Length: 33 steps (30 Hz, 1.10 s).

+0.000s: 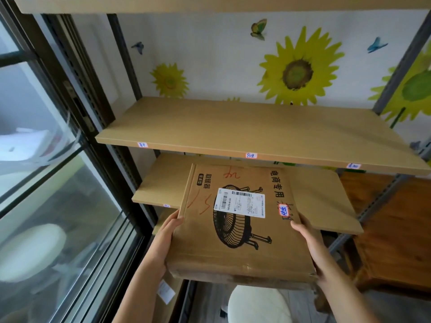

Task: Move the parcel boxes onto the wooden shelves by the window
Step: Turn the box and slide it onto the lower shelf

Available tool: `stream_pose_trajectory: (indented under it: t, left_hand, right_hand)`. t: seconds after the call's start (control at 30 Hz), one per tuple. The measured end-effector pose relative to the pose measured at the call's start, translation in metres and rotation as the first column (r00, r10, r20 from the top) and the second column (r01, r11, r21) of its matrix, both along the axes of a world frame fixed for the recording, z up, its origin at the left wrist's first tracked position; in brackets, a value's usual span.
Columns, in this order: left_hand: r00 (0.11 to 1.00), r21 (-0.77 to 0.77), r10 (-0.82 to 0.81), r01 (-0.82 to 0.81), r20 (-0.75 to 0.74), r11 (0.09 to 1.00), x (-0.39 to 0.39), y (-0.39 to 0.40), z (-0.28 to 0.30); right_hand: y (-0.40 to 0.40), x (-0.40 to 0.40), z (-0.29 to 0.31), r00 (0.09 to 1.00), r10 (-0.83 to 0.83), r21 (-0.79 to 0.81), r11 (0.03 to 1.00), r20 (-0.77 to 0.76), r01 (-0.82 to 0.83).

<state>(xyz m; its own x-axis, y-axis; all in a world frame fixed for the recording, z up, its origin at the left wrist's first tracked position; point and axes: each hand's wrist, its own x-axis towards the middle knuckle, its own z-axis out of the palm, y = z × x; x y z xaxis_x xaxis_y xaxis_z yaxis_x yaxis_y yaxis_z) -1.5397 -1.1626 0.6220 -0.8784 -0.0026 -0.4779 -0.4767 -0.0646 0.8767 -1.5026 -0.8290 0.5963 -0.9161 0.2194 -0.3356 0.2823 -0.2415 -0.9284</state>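
You are holding a flat brown cardboard parcel box (238, 227), printed with a black heater drawing and carrying a white shipping label, between both hands. Your left hand (166, 231) presses its left edge and your right hand (307, 236) clamps its right edge, each closed on the box. The box hangs in the air in front of the wooden shelves, its far edge over the front of the lower wooden shelf board (326, 201) and below the middle wooden shelf board (256, 129).

The grip is only a squeeze on two thin sides, so the box could slip or tip forward if the pressure eases. Lifting it could knock its far edge against the lip of the middle board, and the glass window (46, 159) stands close on your left, so a swing that way could strike it. Set too far forward, the box may overhang and fall.

Both visible boards appear bare, apart from small labels on their front edges; the box is taped shut, its contents hidden.
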Motion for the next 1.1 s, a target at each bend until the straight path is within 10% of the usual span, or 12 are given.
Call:
stream_pose_trajectory:
  t: [1.1]
  left_hand:
    - [0.986,0.006,-0.167,0.167,0.009,0.986,-0.137,-0.086,-0.027]
  right_hand:
    - [-0.097,-0.076,-0.018,0.983,-0.163,-0.083,0.982,0.082,0.170]
